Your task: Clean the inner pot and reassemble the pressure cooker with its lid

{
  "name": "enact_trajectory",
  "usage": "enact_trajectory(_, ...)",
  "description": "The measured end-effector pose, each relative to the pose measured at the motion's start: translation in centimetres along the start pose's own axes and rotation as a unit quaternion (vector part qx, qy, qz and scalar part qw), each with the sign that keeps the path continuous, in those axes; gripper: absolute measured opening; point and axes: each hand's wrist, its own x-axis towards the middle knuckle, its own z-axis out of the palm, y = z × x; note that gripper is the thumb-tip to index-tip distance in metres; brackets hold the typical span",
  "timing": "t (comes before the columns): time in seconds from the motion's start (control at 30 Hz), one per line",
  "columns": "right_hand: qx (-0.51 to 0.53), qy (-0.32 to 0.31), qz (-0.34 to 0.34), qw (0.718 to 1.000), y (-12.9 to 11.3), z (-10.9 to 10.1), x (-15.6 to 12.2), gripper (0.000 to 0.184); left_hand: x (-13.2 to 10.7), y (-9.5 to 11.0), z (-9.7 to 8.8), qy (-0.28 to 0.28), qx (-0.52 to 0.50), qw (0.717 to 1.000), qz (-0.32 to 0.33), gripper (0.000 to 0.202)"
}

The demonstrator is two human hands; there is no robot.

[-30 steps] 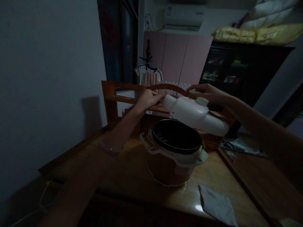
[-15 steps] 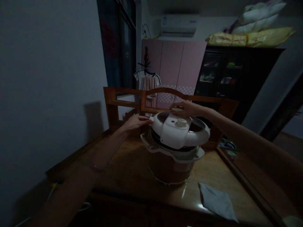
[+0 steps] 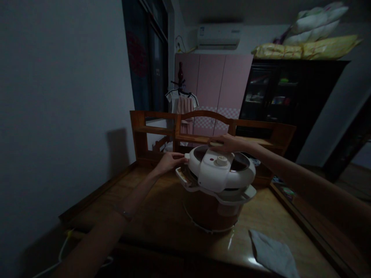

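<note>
A round cooker (image 3: pixel 213 210) with a brown body and white rim stands on the wooden table (image 3: pixel 162 216). Its white lid (image 3: pixel 222 170) with a central knob rests on top of the pot, slightly tilted. My left hand (image 3: pixel 171 160) pinches the lid's left edge. My right hand (image 3: pixel 227 142) grips the far rim of the lid, fingers curled over it.
A grey cloth (image 3: pixel 274 256) lies on the table at the front right. A low wooden rack (image 3: pixel 208 127) runs along the table's far edge. A grey wall stands close on the left. A dark cabinet (image 3: pixel 290 96) and pink wardrobe are beyond.
The lid was held high and tilted above the open pot; both hands have lowered it onto the pot's rim and still hold its edges.
</note>
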Motion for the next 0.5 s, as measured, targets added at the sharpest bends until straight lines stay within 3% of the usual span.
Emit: enact_trajectory(0.5,0.017,0.022,-0.022,0.999,0.3,1.8,-0.3,0.038,-0.4,-1.1,0.7,0.018,-0.016,1.000,-0.007,0.050)
